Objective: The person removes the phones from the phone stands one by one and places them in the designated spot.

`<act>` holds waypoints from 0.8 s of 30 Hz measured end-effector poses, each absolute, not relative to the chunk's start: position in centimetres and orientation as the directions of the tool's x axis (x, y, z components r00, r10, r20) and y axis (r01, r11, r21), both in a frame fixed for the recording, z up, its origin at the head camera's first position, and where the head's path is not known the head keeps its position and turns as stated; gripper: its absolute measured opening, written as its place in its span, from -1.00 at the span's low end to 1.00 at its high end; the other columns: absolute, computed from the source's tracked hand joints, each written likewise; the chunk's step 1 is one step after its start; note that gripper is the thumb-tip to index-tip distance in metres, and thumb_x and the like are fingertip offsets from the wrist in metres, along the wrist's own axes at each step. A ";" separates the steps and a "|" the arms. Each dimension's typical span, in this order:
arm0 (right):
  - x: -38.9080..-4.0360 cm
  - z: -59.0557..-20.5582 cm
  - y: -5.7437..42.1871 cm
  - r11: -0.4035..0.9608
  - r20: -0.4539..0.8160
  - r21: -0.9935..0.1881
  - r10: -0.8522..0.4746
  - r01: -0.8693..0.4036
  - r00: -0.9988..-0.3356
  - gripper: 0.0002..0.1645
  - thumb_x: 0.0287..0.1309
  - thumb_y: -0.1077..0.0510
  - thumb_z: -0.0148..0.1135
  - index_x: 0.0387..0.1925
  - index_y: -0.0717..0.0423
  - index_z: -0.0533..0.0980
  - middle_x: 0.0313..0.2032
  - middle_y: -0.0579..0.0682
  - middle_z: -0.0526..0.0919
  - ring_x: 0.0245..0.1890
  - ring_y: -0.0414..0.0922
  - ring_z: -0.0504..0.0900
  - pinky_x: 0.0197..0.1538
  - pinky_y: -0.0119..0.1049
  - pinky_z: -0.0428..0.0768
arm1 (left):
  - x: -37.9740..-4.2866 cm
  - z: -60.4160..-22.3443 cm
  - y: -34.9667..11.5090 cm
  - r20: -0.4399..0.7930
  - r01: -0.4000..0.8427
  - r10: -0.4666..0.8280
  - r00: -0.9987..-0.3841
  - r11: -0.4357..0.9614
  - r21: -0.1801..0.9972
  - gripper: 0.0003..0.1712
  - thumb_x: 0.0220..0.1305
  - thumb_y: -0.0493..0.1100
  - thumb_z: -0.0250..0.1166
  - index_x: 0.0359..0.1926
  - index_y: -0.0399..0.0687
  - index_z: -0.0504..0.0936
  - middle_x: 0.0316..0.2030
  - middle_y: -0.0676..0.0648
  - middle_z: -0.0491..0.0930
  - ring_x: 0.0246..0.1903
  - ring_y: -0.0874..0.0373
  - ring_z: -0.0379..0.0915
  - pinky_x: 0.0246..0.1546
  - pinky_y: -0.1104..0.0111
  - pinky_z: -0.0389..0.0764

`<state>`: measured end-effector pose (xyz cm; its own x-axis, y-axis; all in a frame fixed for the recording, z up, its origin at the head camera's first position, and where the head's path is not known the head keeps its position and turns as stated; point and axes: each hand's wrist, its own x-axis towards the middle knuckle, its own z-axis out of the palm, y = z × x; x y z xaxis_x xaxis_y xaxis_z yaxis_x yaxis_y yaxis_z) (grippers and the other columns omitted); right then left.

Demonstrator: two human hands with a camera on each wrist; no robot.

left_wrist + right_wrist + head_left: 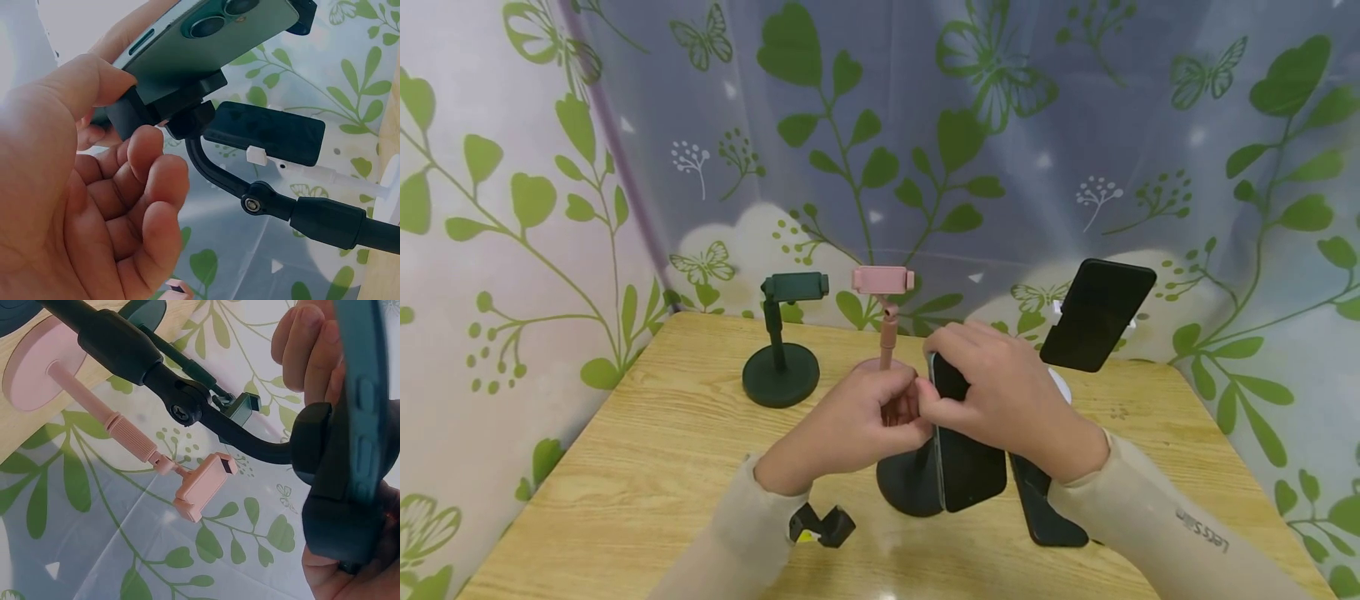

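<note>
Both beige-sleeved forearms rise from the frame bottom to centre, left hand (857, 421) with fingers curled, thumb pressed forward, right hand (1000, 400) arched, fingers curled, knuckles up, fingertips meeting.

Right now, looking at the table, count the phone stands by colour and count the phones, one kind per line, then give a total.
Dark green stand: 1
Pink stand: 1
Black stand, gripped by both hands: 1
White stand, mostly hidden behind the right hand: 1
Phones: 3 (one in the black stand's clamp, one on the white stand, one lying flat)
Total: 7
</note>
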<state>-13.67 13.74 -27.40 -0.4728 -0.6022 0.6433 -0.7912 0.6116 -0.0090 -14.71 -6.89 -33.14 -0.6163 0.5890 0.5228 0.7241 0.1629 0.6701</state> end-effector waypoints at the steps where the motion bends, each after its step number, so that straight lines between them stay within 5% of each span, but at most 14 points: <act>1: -13.7 -27.4 13.8 0.610 0.644 -0.010 -0.602 -0.792 -0.472 -0.83 0.10 0.12 0.30 -0.25 0.06 0.55 -0.40 -0.13 0.58 -0.49 -0.21 0.34 -0.46 -0.32 0.34 | -14.7 -33.1 -6.9 0.521 0.723 0.588 -0.619 0.170 0.669 -0.81 0.30 -0.23 0.34 -0.40 0.10 0.52 -0.52 0.16 0.45 -0.53 0.27 0.39 -0.45 0.38 0.49; 24: -13.8 -27.5 13.7 0.594 0.660 0.004 -0.606 -0.804 -0.444 -0.81 0.11 0.10 0.28 -0.24 0.07 0.55 -0.37 -0.10 0.64 -0.48 -0.21 0.41 -0.50 -0.34 0.38 | -14.5 -33.2 -6.8 0.488 0.699 0.558 -0.671 0.258 0.667 -0.76 0.28 -0.18 0.32 -0.49 0.15 0.48 -0.53 0.20 0.44 -0.44 0.23 0.38 -0.37 0.32 0.47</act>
<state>-13.79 13.68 -27.54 -0.4441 -0.6063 0.6597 -0.8044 0.5941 0.0044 -14.54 -6.80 -33.15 -0.6713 0.5579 0.4880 0.6991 0.2578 0.6670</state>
